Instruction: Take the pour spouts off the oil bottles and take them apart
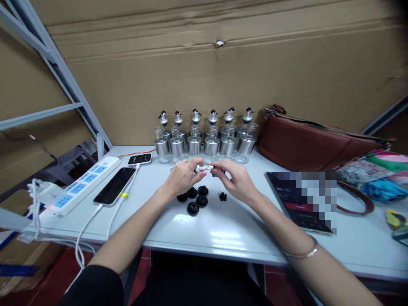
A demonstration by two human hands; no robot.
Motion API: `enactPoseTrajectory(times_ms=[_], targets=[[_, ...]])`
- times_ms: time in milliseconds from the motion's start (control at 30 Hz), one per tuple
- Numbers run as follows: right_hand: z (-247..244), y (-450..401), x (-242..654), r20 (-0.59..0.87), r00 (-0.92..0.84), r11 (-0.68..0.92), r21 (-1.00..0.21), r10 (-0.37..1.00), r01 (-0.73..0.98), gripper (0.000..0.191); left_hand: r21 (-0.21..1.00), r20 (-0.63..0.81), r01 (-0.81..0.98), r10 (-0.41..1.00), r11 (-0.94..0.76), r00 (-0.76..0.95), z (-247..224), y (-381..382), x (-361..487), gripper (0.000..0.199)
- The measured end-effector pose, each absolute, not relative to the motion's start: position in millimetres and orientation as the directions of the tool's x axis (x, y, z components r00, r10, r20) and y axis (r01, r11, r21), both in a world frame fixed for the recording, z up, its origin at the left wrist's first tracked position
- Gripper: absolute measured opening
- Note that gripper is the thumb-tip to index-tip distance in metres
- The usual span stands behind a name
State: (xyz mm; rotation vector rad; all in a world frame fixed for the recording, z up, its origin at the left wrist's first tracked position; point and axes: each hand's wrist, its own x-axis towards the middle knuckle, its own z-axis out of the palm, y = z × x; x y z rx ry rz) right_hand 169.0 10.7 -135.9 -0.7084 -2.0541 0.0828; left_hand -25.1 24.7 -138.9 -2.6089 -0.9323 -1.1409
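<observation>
Piece, indistinct between 2 hands

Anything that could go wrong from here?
- Drop: the small silvery part sits between the fingertips of the left hand and right hand, so it might slip.
- Scatter: the tiny black pieces lie loose beside the right hand; a stray wrist could sweep them away.
- Knock: the open glass bottles stand close together just beyond both hands; a bump might topple one.
</observation>
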Motion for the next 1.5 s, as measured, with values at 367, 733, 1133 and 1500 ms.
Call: enactPoseTrajectory(times_ms=[367,733,1133,1500], targets=[[-136,12,172,0.677,-0.486,0.809,-0.297,0.553,0.508,0.023,0.108,0.760,0.494,0.392,-0.863,0.518,-141,16,-11,0.013],[-134,9,169,0.638,-0.484,0.779,-0.322,0.599,0.539,0.020,0.035,0.753,0.502,0.352,-0.864,0.555,-140,17,-11,0.012],[-135,8,166,0.611,-0.492,0.765,-0.333,0.620,0.551,0.016,0.083,0.740,0.492,0.384,-0.867,0.551,-145,18,-12,0.007],[-137,9,167,0.615,-0.466,0.756,-0.374,0.636,0.538,0.019,0.639,0.596,0.365,0.736,-0.677,0.321,-144,11,-5,0.012]])
